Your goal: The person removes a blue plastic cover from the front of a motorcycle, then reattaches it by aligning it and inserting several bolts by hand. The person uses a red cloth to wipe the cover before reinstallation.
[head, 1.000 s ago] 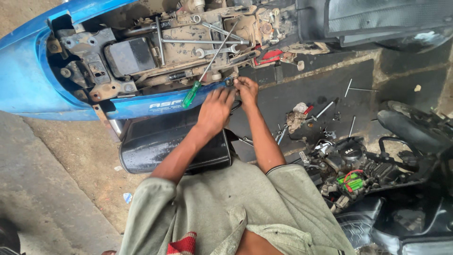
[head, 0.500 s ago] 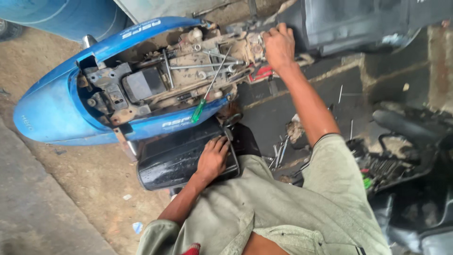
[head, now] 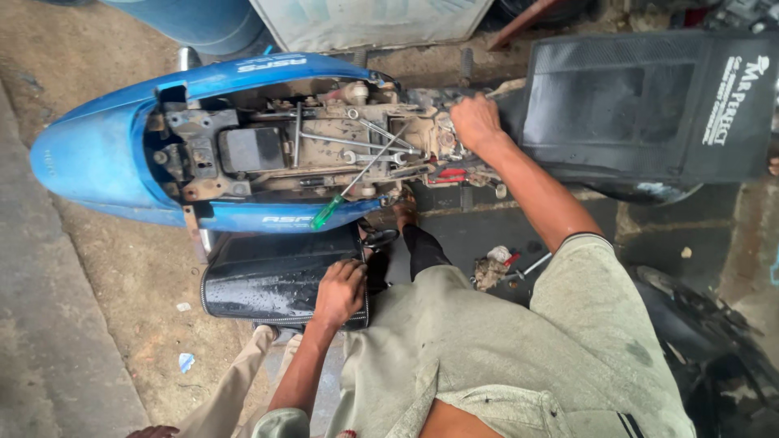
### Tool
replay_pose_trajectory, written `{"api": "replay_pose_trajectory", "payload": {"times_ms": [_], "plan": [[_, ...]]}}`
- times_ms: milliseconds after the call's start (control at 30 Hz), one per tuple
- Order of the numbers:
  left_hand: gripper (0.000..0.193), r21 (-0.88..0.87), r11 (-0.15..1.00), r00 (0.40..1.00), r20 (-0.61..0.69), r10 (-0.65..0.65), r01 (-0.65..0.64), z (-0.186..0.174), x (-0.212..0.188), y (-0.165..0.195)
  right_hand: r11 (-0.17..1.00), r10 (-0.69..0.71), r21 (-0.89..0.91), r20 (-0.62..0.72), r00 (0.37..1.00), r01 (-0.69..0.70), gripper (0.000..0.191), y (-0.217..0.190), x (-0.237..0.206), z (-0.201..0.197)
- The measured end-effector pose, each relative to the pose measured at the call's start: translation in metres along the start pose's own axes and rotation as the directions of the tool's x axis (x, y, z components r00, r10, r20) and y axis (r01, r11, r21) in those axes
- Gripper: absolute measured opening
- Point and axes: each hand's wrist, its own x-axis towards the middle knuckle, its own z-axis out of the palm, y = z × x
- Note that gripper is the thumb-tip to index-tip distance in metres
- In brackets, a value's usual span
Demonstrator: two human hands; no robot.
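A blue scooter [head: 97, 154] lies below me with its seat off and the dirty frame and wiring exposed. My right hand [head: 475, 122] reaches across and is closed on a part of the frame [head: 438, 138] near the black panel. My left hand [head: 339, 292] rests with bent fingers on the edge of the removed black seat [head: 268, 276], which lies on the ground beside the scooter. A green-handled screwdriver [head: 329, 212] lies slanted across the frame, and wrenches [head: 365, 156] rest beside it. Neither hand touches these tools.
A large black panel [head: 641, 105] stands at the right of the frame. Small tools and a rag [head: 491, 268] lie on the dark mat near my knee. A blue barrel [head: 195, 20] stands behind the scooter. Another vehicle's dark parts [head: 714, 341] are at the lower right.
Both hands were together at the scooter's blue side panel by the screwdriver. My right hand has since gone up to the frame and my left hand dropped onto the black seat.
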Motion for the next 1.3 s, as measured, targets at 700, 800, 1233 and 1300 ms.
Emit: {"api": "replay_pose_trajectory", "payload": {"times_ms": [700,800,1233,1300], "plan": [[0.027,-0.784,0.621,0.880,-0.285,-0.380,0.014,-0.065,0.227,0.028,0.491,-0.119,0.676,-0.572,0.811,0.549,0.017,-0.074,-0.019,-0.156],[0.036,-0.518,0.850,0.912,-0.299,-0.282,0.093,-0.071,0.270,-0.012,0.357,-0.099,0.852,-0.374,0.922,0.384,0.019,-0.034,0.063,-0.127],[0.016,0.507,0.859,0.976,0.147,-0.159,0.064,-0.021,0.387,-0.142,0.581,-0.180,0.756,-0.243,0.953,0.303,0.022,-0.020,0.194,0.018],[0.015,0.482,0.875,0.988,0.112,-0.110,0.043,-0.020,0.382,-0.147,0.576,-0.259,0.737,-0.245,0.934,0.353,0.022,-0.022,0.195,0.022]]}}
